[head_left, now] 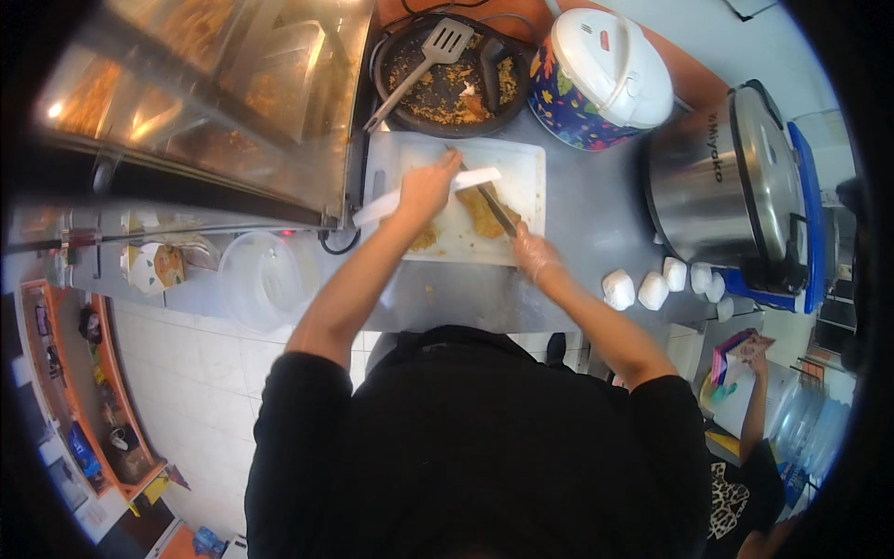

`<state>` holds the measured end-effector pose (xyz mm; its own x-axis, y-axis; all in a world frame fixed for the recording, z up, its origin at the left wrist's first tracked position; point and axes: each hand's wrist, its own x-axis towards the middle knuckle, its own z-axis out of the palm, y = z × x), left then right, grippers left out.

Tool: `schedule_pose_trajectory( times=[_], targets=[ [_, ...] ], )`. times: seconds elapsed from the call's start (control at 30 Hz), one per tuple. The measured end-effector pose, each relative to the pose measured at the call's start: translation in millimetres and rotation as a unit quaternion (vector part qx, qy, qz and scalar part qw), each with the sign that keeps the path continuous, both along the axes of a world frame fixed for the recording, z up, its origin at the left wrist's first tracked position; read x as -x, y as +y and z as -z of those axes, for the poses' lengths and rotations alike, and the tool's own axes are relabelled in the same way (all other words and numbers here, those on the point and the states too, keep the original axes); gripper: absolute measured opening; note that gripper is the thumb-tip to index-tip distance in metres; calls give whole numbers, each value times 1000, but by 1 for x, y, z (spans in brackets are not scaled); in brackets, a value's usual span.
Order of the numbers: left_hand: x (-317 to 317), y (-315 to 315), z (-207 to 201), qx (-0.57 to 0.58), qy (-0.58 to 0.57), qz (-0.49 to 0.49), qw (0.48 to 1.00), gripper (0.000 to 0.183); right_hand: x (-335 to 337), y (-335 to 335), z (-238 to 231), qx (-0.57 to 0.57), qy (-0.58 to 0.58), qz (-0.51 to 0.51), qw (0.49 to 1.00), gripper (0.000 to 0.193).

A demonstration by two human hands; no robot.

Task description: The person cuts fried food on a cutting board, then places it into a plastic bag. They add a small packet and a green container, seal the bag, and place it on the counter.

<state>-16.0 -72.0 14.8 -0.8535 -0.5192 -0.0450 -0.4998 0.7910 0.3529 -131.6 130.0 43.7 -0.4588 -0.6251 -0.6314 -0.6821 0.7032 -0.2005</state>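
My left hand (426,192) is closed over a white cutting board (527,200), on a long white flat strip (481,177) that sticks out on both sides of it. What the strip is, I cannot make out. My right hand (535,253), in a clear plastic glove, grips a long, narrow dark metal utensil (500,212), knife or tongs. It slants up and left across a golden-brown breaded piece (480,217), its far end near my left fingertips. Another brown piece (425,238) lies on the board, partly hidden by my left forearm.
Behind the board sits a dark pan (419,112) with crumbs and a slotted spatula (438,54). A glass display case (214,84) stands left, a patterned rice container (601,79) and steel cooker (703,182) right. White wrapped bundles (653,291) and a clear tub (261,279) flank me. Another person's arm (755,405) shows lower right.
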Motion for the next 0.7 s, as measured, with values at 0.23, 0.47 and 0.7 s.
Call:
schedule_pose_trajectory(
  times=[0.23, 0.47, 0.7],
  targets=[
    [-18, -6, -7, -1, 23, 64, 998, 72, -8, 3, -57, -52, -44, 18, 998, 38],
    [-18, -7, 14, -1, 15, 15, 1000, 69, -26, -7, 13, -15, -4, 69, 997, 43],
    [-17, -15, -31, -33, 77, 56, 995, 66, -1, 30, 10, 226, -30, 7, 974, 37]
  ],
)
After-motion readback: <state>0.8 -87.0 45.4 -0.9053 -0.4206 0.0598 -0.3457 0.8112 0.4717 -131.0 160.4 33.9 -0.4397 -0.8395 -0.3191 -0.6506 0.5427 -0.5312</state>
